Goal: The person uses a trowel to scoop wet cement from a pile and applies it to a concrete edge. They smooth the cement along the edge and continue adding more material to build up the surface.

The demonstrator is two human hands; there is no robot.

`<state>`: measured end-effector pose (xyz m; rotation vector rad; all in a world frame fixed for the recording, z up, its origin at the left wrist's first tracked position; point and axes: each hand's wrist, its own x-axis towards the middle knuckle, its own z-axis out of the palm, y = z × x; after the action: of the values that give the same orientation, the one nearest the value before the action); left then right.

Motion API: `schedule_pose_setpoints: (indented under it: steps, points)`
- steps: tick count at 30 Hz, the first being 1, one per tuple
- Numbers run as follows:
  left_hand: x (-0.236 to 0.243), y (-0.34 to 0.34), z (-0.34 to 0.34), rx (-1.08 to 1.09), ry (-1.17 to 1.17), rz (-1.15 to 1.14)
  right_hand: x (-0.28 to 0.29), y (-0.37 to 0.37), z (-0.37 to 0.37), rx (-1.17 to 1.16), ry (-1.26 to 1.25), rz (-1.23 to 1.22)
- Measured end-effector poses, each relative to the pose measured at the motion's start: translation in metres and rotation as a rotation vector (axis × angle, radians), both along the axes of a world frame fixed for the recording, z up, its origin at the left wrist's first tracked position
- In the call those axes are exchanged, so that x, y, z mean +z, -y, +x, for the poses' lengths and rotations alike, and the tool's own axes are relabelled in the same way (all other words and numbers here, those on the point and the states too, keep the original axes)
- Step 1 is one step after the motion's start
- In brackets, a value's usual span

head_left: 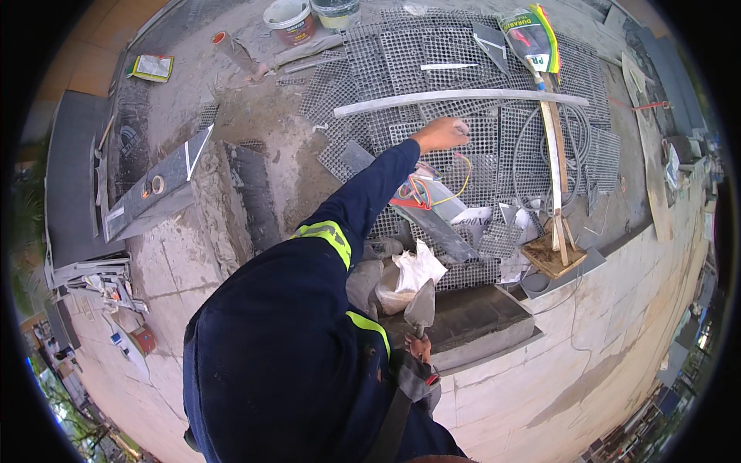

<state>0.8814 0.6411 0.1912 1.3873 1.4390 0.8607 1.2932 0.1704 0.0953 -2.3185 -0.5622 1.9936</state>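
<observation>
My left arm, in a navy sleeve, stretches out over black grid mats (363,73). At its end my left hand (443,135) is curled closed, and what it holds, if anything, is hidden. Beneath it lie red, orange and yellow cords (421,202) beside a grey strip of tile (440,228). Low and close to my body, my right hand (419,347) grips a trowel (421,305) by its handle, the grey blade pointing away from me. Just beyond the blade is an open white bag (419,266), and a grey tile-sided block (482,324) extends to the right.
A long pale bar (463,97) lies across the mats. Wooden strips (553,147) rest by a square wooden base (554,258), near coiled grey hose (575,154). Buckets (290,21) stand at the back. At left, tape (157,184) lies on a dark slab (147,197).
</observation>
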Motion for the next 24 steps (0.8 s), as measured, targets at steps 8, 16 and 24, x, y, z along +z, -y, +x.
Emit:
schedule_pose_setpoints:
  steps: [8, 16, 24]
  points:
    - [-0.107, 0.561, -0.120, 0.482, -0.304, -0.517, -0.029, 0.056, -0.009, -0.163, -0.032, 0.310]
    - [-0.097, 0.759, -0.219, 0.813, 0.534, -0.817, -0.110, 0.021, -0.020, 0.302, -0.106, 0.448]
    - [-0.106, 0.777, -0.248, 1.025, 0.728, -0.624, -0.023, -0.119, -0.219, 0.952, -0.188, 0.680]
